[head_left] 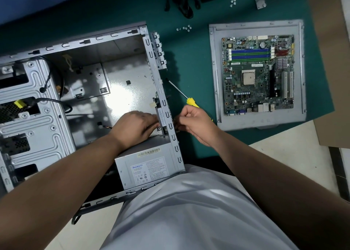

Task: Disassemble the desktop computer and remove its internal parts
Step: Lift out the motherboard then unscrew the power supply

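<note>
Currently: both hands work at the rear wall of the open case, which lies on its side on the green mat.
Step in hand: judging by the layout, freeing the small part mounted on the inside of the rear wall, just above the power supply; it looks like the rear fan, though little of it shows.
Left hand: the left hand is inside the case, fingers curled against that part and bracing it; whether they fully grip it I cannot tell.
Right hand: the right hand is outside the wall, fingertips pinched together on something small at the panel, possibly a screw or a fastener; it is too small to name.
Screwdriver: the yellow-handled screwdriver lies on the mat just beside the right hand, tip toward the case, not held.
Already out: the motherboard rests on the removed side panel, well apart from the case; 2 small clusters of screws lie on the mat beyond.
Still in: the power supply and the drive cage with its black cables.
Next move: probably release the last fastener from outside while the left hand supports the part, then lift it inward, minding its thin lead.
Risk: the part may drop once loose.
</note>
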### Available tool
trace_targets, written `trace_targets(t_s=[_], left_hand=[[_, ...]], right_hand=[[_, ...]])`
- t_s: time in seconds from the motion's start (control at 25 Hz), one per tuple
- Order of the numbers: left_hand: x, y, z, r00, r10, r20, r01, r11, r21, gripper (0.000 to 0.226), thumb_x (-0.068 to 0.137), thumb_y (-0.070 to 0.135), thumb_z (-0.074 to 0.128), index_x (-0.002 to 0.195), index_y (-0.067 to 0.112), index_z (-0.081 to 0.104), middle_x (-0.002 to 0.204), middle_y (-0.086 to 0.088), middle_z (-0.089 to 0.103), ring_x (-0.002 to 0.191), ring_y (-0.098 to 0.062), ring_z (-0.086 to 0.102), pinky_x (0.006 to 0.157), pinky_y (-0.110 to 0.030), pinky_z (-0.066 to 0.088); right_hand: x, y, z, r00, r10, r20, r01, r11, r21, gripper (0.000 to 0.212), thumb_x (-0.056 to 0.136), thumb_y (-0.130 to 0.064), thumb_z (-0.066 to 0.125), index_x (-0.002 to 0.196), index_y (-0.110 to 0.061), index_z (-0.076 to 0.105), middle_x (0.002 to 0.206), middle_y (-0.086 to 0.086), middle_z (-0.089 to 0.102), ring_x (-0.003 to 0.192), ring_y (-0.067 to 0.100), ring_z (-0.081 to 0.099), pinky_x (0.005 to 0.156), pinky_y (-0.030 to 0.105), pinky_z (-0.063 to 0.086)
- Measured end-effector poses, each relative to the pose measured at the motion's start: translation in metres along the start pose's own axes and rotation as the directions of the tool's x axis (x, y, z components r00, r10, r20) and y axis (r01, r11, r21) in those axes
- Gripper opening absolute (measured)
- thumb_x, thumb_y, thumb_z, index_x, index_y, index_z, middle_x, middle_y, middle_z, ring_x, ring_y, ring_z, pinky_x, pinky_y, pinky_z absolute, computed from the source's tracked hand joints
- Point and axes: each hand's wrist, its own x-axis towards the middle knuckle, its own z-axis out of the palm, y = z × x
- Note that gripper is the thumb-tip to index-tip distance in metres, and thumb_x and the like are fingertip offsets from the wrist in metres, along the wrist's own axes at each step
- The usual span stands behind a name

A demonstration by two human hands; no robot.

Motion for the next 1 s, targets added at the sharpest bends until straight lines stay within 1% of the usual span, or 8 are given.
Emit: trace_targets(t_s=[0.08,0.2,0.28,0.48,0.68,0.84,0.92,1.0], left_hand=[[0.0,0.001,-0.001,1.0,0.004,0.001,-0.004,1.0,0.002,0.033,0.098,0.032,0.043,0.089,0.013,0.069,0.071,-0.006,0.069,0.061,-0.031,0.066,0.062,-0.035,0.055],[0.0,0.001,-0.001,1.0,0.006,-0.007,-0.006,1.0,0.003,0.034,0.098,0.033,0.043,0.089,0.014,0.07,0.072,-0.005,0.07,0.061,-0.029,0.066,0.062,-0.033,0.055],[0.0,0.002,-0.001,1.0,0.016,-0.017,-0.015,1.0,0.01,0.033,0.097,0.033,0.044,0.089,0.015,0.071,0.073,-0.003,0.07,0.061,-0.027,0.067,0.062,-0.031,0.054],[0.001,0.001,-0.002,0.999,0.021,-0.028,-0.021,1.0,0.022,0.028,0.097,0.033,0.045,0.09,0.019,0.069,0.074,0.0,0.07,0.062,-0.027,0.067,0.062,-0.027,0.052],[0.0,-0.002,0.0,1.0,0.012,-0.027,-0.012,1.0,-0.009,0.023,0.098,0.033,0.046,0.091,0.021,0.064,0.073,0.001,0.069,0.062,-0.027,0.066,0.062,-0.027,0.051],[0.0,-0.002,0.0,1.0,0.001,-0.027,-0.001,1.0,-0.015,0.023,0.098,0.033,0.047,0.088,0.02,0.063,0.074,0.0,0.069,0.062,-0.028,0.065,0.064,-0.03,0.053],[0.001,-0.002,0.001,0.999,0.005,-0.036,-0.005,1.0,-0.004,0.024,0.097,0.032,0.047,0.086,0.019,0.064,0.073,0.0,0.069,0.062,-0.026,0.065,0.064,-0.029,0.054],[0.001,-0.001,0.001,0.999,0.019,-0.05,-0.018,1.0,0.015,0.024,0.095,0.031,0.047,0.085,0.019,0.065,0.071,0.0,0.068,0.061,-0.024,0.065,0.064,-0.026,0.053]], right_hand=[[0.0,-0.004,0.001,1.0,0.006,-0.019,-0.006,1.0,0.007,0.03,0.09,0.017,0.058,0.075,-0.009,0.056,0.074,0.012,0.065,0.069,0.021,0.062,0.076,0.033,0.054],[0.001,-0.011,-0.002,0.999,0.006,-0.039,-0.005,1.0,0.013,0.022,0.09,0.014,0.061,0.096,-0.006,0.068,0.085,0.011,0.071,0.075,0.021,0.065,0.076,0.029,0.054],[0.003,-0.021,-0.006,0.998,-0.023,-0.06,0.02,0.998,-0.054,0.024,0.09,0.011,0.063,0.105,-0.006,0.072,0.089,0.01,0.072,0.08,0.021,0.064,0.078,0.027,0.053],[0.02,-0.065,-0.013,0.987,-0.108,-0.116,0.087,0.982,-0.168,0.016,0.089,0.003,0.072,0.095,-0.012,0.074,0.084,0.008,0.073,0.079,0.019,0.065,0.076,0.024,0.056],[0.056,-0.098,-0.029,0.968,-0.15,-0.203,0.096,0.962,-0.256,0.007,0.089,-0.006,0.076,0.092,-0.012,0.072,0.08,0.006,0.073,0.078,0.021,0.067,0.088,0.039,0.057],[0.094,-0.121,-0.039,0.932,-0.188,-0.31,0.088,0.947,-0.309,0.008,0.087,-0.003,0.077,0.086,-0.009,0.072,0.079,0.008,0.074,0.074,0.021,0.073,0.09,0.041,0.061],[0.11,-0.134,-0.04,0.91,-0.206,-0.361,0.08,0.939,-0.334,0.008,0.085,-0.004,0.075,0.08,-0.01,0.075,0.079,0.008,0.076,0.077,0.021,0.076,0.088,0.042,0.062],[0.122,-0.143,-0.039,0.886,-0.262,-0.382,0.074,0.894,-0.442,0.014,0.083,-0.006,0.067,0.075,-0.015,0.075,0.073,0.006,0.076,0.069,0.014,0.073,0.076,0.038,0.063]])
